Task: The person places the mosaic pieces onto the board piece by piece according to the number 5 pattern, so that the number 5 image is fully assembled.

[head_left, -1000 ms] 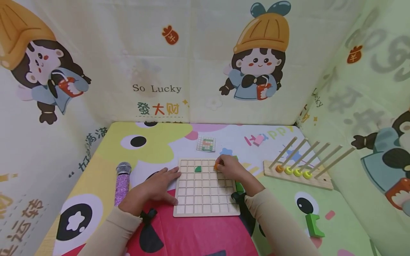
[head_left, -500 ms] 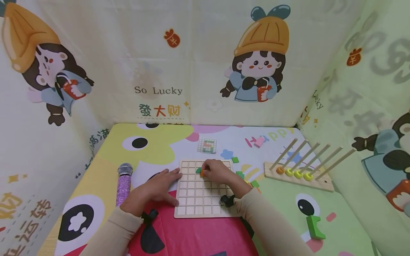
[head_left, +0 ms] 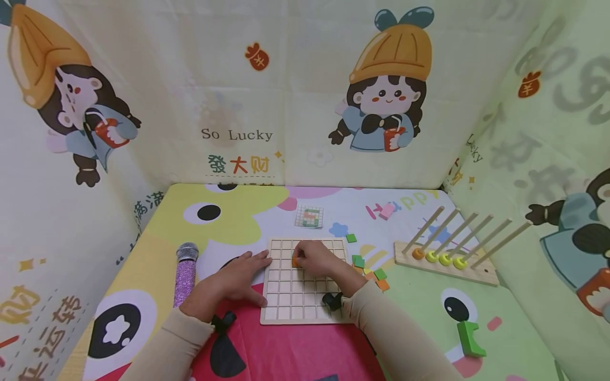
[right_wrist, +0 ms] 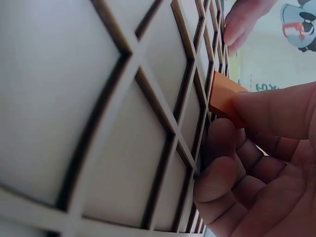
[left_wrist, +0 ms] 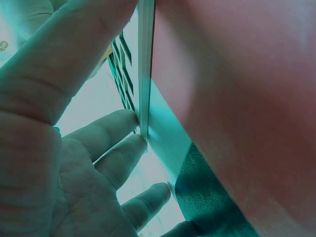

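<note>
A wooden grid board point(head_left: 285, 300) lies in front of me in the head view. My right hand point(head_left: 315, 259) pinches a small orange tile point(right_wrist: 226, 98) between thumb and fingers, over a cell in the board's upper part. In the right wrist view the tile is tilted, its edge at the grid ribs. My left hand point(head_left: 233, 283) rests at the board's left side, fingers spread; in the left wrist view its fingertips point(left_wrist: 129, 118) touch the board's edge. The green piece on the board is hidden behind my right hand.
Several loose green tiles point(head_left: 358, 261) and orange tiles point(head_left: 383, 284) lie right of the board. A small pattern card point(head_left: 308, 216) is behind it. A glittery microphone point(head_left: 185, 278) lies left; a peg rack point(head_left: 445, 262), a green block point(head_left: 470, 339) and a pink block point(head_left: 387, 211) are right.
My right hand has carried the orange tile leftward from the board's upper right to the cell area near the green piece, then slightly down. My left hand has stayed at the board's edge.
</note>
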A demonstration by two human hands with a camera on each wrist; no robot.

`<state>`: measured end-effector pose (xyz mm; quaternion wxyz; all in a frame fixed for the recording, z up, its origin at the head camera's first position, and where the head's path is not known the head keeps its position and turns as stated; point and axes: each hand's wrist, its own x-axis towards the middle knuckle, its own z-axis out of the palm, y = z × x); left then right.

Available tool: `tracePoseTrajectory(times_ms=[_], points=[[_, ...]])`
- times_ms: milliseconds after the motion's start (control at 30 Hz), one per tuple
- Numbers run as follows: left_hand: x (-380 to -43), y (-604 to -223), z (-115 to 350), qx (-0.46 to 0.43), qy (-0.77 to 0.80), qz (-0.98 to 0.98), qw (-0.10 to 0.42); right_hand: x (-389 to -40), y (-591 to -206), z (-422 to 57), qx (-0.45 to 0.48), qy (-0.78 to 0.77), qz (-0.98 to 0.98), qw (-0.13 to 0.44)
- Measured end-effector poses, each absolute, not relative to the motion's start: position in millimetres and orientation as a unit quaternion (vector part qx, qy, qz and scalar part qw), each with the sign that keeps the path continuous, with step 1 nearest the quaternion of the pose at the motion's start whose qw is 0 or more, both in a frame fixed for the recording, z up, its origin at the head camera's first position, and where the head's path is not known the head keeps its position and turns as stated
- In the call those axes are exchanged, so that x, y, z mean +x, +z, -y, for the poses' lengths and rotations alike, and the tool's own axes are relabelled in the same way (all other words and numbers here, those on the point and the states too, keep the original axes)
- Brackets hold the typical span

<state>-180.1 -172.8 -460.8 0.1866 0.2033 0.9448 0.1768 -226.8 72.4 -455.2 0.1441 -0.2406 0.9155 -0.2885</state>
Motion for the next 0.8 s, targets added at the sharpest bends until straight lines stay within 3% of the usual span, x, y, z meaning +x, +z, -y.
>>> tracePoseTrajectory(times_ms=[367,800], points=[[-181.5,-457.6,169.4,0.206,0.171,-0.945,0.185,-223.3,-459.2,-68.0,-0.220,-0.223,-0.944,0.102],[-181.3,-459.2,171.2,0.203,0.171,-0.945,0.192,-214.5,-455.2,-72.8,-0.231,-0.240,-0.936,0.113]])
